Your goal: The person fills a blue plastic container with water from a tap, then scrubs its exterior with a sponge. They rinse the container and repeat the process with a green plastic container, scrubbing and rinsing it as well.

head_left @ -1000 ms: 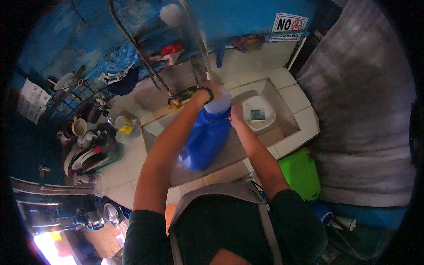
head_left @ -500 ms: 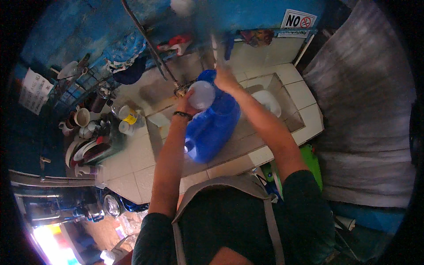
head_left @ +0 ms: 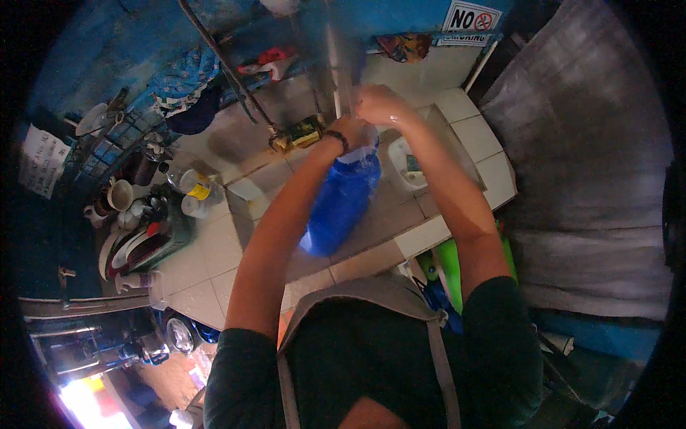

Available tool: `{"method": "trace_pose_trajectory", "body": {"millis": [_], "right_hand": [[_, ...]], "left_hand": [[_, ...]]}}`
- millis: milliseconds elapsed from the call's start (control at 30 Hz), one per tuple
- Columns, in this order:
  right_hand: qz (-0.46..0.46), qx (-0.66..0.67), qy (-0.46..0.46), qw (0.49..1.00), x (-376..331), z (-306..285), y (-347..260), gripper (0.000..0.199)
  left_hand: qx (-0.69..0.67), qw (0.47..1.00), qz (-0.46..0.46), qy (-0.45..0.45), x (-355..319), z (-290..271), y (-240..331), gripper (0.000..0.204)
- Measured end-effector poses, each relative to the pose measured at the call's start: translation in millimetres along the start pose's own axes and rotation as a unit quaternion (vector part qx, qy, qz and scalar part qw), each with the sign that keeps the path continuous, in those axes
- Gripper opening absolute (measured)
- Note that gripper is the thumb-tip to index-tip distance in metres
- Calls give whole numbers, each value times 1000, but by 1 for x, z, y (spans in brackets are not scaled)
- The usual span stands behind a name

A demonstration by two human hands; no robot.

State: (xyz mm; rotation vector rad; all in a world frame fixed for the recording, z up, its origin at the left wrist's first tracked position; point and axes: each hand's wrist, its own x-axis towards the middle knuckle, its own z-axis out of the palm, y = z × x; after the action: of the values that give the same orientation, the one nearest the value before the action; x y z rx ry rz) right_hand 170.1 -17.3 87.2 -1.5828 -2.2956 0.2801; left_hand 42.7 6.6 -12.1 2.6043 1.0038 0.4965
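A large blue plastic jug lies tilted in the tiled sink basin. Over its upper end, my left hand, with a dark bracelet at the wrist, is closed around a whitish translucent plastic container, seen only in part. Close beside it, my right hand is bent at the wrist and wet, with its fingers blurred toward the left hand; what it grips cannot be made out. An upright pale pipe comes down just behind both hands.
White tiles surround the basin. At the left stand a dish rack with plates, a clear container with a yellow label and mugs. A white tub sits in the right basin. A grey curtain hangs at the right.
My left hand has moved up and right with the translucent container, which has tipped from face-on view. The right hand has shifted slightly right and up. More of the blue jug's upper end is covered.
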Motion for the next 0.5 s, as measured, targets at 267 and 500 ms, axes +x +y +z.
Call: {"method": "trace_pose_trajectory", "body": {"millis": [267, 500], "right_hand": [[94, 257, -245, 930, -75, 61, 68, 26], [489, 757, -220, 374, -88, 225, -41, 43]], "left_hand": [[246, 959, 93, -106, 22, -25, 25, 25], [185, 974, 105, -83, -7, -33, -9, 37]]}}
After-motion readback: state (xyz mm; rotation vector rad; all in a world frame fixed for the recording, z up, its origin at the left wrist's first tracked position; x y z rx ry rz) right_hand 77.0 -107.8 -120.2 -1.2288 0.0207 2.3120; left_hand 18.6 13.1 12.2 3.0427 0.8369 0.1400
